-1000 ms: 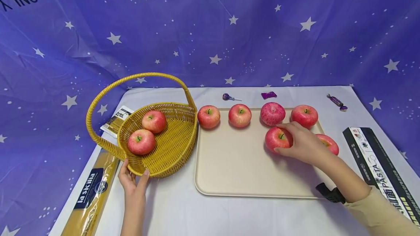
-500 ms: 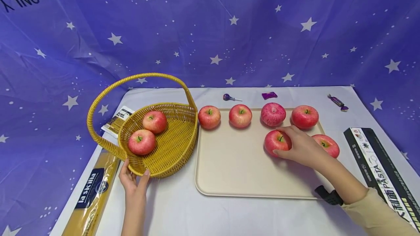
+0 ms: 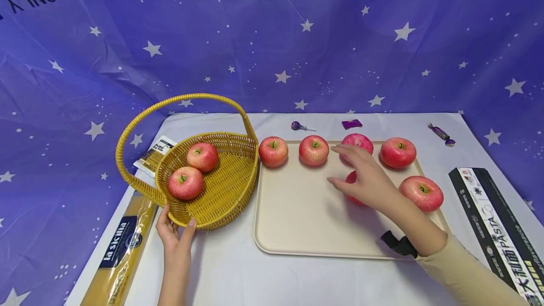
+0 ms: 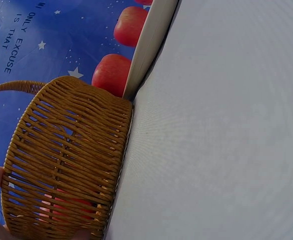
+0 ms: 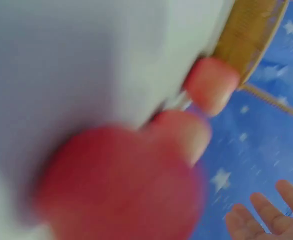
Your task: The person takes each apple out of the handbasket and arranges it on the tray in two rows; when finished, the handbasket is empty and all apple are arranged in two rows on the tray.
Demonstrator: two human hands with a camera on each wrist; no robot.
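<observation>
Six apples lie on the beige tray (image 3: pixel 297 221): four in a row along its far edge, one near its right edge (image 3: pixel 421 193), and one apple (image 3: pixel 352 179) toward the middle, mostly hidden under the right hand (image 3: pixel 365 179). That hand hovers over this apple with fingers spread and straight; it seems not to grip it, though the right wrist view is too blurred to be sure. Two more apples sit in the woven basket (image 3: pixel 221 192) at the left of the surface (image 3: pixel 238 273), just beside the tray's left edge. The left hand (image 3: pixel 175 235) holds the basket's near rim, thumb hooked over it. Two pasta packs lie at the surface's left and right edges, three sweets along its far edge.
</observation>
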